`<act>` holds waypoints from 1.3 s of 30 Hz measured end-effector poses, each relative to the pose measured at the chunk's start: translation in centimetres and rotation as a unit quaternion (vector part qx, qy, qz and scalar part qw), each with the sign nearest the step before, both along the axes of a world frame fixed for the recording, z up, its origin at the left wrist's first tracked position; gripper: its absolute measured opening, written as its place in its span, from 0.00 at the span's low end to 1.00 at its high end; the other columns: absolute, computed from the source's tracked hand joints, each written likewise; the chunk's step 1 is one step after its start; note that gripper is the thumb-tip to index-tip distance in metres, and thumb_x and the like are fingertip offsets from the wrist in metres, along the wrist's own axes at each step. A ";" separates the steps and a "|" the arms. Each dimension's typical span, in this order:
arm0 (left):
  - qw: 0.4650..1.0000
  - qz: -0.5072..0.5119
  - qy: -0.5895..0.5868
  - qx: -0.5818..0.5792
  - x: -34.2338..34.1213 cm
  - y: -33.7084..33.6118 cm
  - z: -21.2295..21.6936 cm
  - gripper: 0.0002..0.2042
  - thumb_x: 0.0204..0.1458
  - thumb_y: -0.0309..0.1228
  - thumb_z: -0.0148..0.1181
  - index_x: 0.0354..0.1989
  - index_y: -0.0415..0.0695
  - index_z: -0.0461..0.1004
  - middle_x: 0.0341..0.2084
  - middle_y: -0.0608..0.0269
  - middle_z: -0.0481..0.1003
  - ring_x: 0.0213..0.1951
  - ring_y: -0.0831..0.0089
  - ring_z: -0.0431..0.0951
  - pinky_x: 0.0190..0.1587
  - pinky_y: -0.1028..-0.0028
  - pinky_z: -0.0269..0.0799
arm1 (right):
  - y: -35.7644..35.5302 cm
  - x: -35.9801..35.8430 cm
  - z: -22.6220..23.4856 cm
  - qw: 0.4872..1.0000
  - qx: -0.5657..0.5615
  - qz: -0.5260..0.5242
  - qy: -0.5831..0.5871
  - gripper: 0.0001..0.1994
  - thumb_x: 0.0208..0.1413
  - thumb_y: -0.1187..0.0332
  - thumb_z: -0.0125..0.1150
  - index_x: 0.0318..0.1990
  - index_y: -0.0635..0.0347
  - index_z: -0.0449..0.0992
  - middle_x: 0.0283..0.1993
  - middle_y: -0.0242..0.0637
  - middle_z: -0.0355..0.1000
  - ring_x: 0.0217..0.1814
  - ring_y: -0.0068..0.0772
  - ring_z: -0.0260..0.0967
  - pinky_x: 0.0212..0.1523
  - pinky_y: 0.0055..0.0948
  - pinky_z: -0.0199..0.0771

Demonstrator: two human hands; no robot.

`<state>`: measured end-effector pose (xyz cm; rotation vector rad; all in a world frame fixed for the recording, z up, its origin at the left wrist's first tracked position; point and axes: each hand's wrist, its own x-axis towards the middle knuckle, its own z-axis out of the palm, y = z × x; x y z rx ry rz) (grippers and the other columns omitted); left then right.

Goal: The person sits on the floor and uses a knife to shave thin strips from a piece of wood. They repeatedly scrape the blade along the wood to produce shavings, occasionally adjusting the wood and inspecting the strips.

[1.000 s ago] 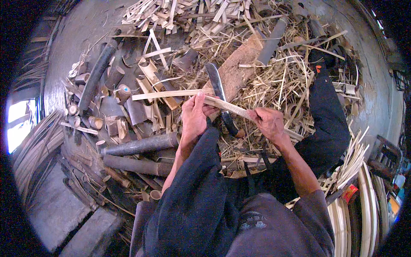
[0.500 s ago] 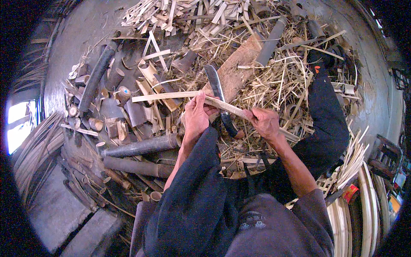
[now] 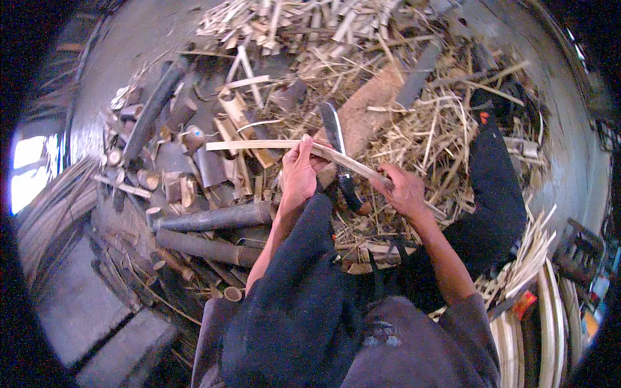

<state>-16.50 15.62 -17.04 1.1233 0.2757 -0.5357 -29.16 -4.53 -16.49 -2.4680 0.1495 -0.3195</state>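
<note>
A pale bamboo strip (image 3: 255, 145) runs across in front of me, angled at my left hand (image 3: 300, 171), which pinches it near its middle. I cannot tell whether it is one strip or several laid together. My right hand (image 3: 402, 191) is closed round its right part, the end slanting down past the wrist. Beneath the strip, a machete (image 3: 332, 126) with a dark curved blade lies untouched by either hand's visible fingers, its black handle pointing toward me. The blade's upper part rests by a wooden board (image 3: 370, 103).
Bamboo shavings (image 3: 430, 132) are heaped right of the board. Cut bamboo pieces (image 3: 242, 126) and dark bamboo poles (image 3: 210, 218) lie at left. Split slats (image 3: 349, 22) are piled at the far side. Long pale strips (image 3: 550, 323) stand by my right side; my outstretched leg (image 3: 495, 174) borders the shavings.
The whole view has shifted slightly, so the far things sit a little further right. Both hands keep their grip on the strip, with little movement of their own.
</note>
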 end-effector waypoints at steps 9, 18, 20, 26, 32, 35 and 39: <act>0.983 0.150 0.074 -0.078 3.0 8.3 -3.9 0.16 0.62 0.45 0.44 0.38 0.44 0.69 0.25 0.64 0.70 0.29 0.71 0.72 0.37 0.64 0.72 | -1.4 -3.4 -2.0 0.952 -0.102 0.168 0.234 0.12 0.57 0.54 0.56 0.36 0.51 0.74 0.22 0.41 0.69 0.24 0.47 0.69 0.24 0.40 0.67; 0.985 0.145 0.082 -0.036 2.9 9.3 -2.6 0.17 0.62 0.48 0.43 0.33 0.48 0.67 0.20 0.70 0.65 0.24 0.75 0.68 0.33 0.63 0.70 | -0.6 -4.2 -2.5 0.967 -0.035 0.236 0.094 0.12 0.52 0.64 0.60 0.23 0.55 0.65 0.17 0.39 0.64 0.20 0.43 0.66 0.20 0.37 0.63; 0.986 0.143 0.083 -0.037 2.9 9.3 -2.6 0.17 0.62 0.48 0.43 0.33 0.48 0.68 0.19 0.70 0.65 0.24 0.75 0.68 0.32 0.64 0.70 | -0.5 -3.9 -1.9 0.966 -0.031 0.244 0.086 0.12 0.51 0.64 0.60 0.22 0.55 0.64 0.17 0.39 0.64 0.19 0.43 0.65 0.19 0.37 0.62; 0.988 0.132 0.082 -0.009 3.2 8.8 -2.1 0.16 0.63 0.46 0.42 0.33 0.47 0.68 0.19 0.69 0.66 0.22 0.75 0.67 0.29 0.66 0.69 | -0.4 -4.7 -3.4 0.968 -0.028 0.233 0.090 0.11 0.52 0.62 0.59 0.25 0.53 0.66 0.18 0.39 0.65 0.18 0.43 0.65 0.19 0.40 0.62; 0.979 0.100 -0.054 0.168 3.7 10.7 -2.9 0.17 0.63 0.47 0.42 0.41 0.45 0.67 0.27 0.65 0.68 0.29 0.73 0.69 0.33 0.69 0.69 | 1.7 -2.5 -1.7 0.972 -0.011 0.156 0.173 0.09 0.56 0.58 0.56 0.31 0.51 0.69 0.19 0.39 0.68 0.23 0.47 0.71 0.21 0.43 0.67; 0.959 0.275 0.031 0.058 5.1 13.8 -3.4 0.17 0.63 0.46 0.42 0.43 0.44 0.65 0.31 0.64 0.68 0.33 0.71 0.70 0.38 0.68 0.70 | 6.0 2.3 -1.6 0.976 -0.013 0.119 0.184 0.07 0.58 0.61 0.54 0.34 0.53 0.69 0.21 0.42 0.69 0.26 0.50 0.71 0.23 0.42 0.68; 0.930 0.366 0.035 0.024 7.7 17.6 -9.3 0.16 0.62 0.45 0.43 0.44 0.44 0.64 0.35 0.61 0.68 0.39 0.67 0.70 0.42 0.66 0.71 | 8.8 8.5 -4.1 0.994 0.000 0.106 0.040 0.09 0.60 0.60 0.51 0.38 0.55 0.69 0.28 0.46 0.71 0.29 0.52 0.72 0.26 0.45 0.70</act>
